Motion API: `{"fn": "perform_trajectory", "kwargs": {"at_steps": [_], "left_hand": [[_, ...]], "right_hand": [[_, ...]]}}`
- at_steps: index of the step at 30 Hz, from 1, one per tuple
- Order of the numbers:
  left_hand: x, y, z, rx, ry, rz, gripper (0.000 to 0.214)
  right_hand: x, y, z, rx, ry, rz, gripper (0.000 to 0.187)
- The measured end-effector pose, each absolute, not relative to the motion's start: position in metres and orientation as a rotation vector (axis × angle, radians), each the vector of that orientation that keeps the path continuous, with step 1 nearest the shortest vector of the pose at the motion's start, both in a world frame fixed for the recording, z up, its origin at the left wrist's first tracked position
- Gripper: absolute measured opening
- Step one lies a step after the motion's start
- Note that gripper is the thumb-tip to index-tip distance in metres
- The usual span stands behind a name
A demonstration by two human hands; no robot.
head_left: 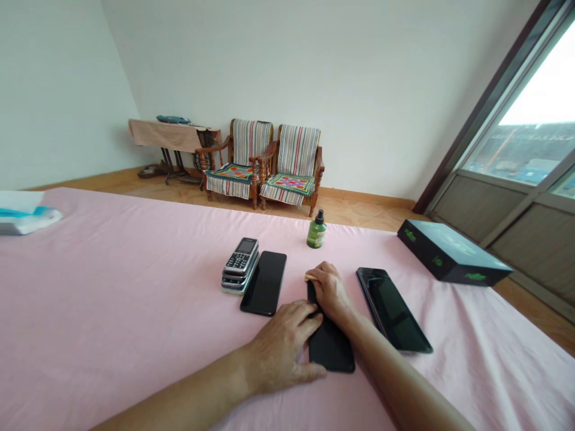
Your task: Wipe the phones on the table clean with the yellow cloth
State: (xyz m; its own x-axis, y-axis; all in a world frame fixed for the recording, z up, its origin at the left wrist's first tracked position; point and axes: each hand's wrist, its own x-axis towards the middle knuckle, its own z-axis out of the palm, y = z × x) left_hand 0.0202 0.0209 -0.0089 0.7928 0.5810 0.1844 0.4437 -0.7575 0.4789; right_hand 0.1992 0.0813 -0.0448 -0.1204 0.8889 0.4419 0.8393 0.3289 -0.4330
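Note:
A black smartphone (pixel 331 350) lies flat on the pink sheet, directly in front of me. My left hand (pixel 287 338) holds it down from the left side, its fingertips over the face and its thumb near the lower end. At the far end of the phone, my right hand (pixel 331 288) is closed on a small yellowish cloth (pixel 309 277); most of the cloth is hidden by the fingers. Left of my hands lies another black smartphone (pixel 265 284), beside a stack of phones topped by a silver-and-black keypad phone (pixel 241 256). A black tablet (pixel 395 311) rests to the right.
Beyond my hands stands a green spray bottle (pixel 317 232) with a black top. A black box (pixel 451 251) sits at the far right of the pink sheet (pixel 135 287). A white-and-blue packet (pixel 27 214) lies at the left edge. Two wooden chairs (pixel 291 157) stand by the wall.

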Motion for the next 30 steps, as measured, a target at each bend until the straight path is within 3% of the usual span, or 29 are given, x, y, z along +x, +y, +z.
{"fn": "perform_trajectory", "kwargs": {"at_steps": [17, 30], "left_hand": [[0.024, 0.020, -0.010, 2.608, 0.833, 0.412, 0.080], [0.023, 0.022, -0.014, 2.606, 0.805, 0.467, 0.078]], "right_hand": [[0.224, 0.062, -0.027, -2.022, -1.873, -0.063, 0.032], [0.215, 0.010, -0.031, -1.999, -1.835, 0.017, 0.030]]}}
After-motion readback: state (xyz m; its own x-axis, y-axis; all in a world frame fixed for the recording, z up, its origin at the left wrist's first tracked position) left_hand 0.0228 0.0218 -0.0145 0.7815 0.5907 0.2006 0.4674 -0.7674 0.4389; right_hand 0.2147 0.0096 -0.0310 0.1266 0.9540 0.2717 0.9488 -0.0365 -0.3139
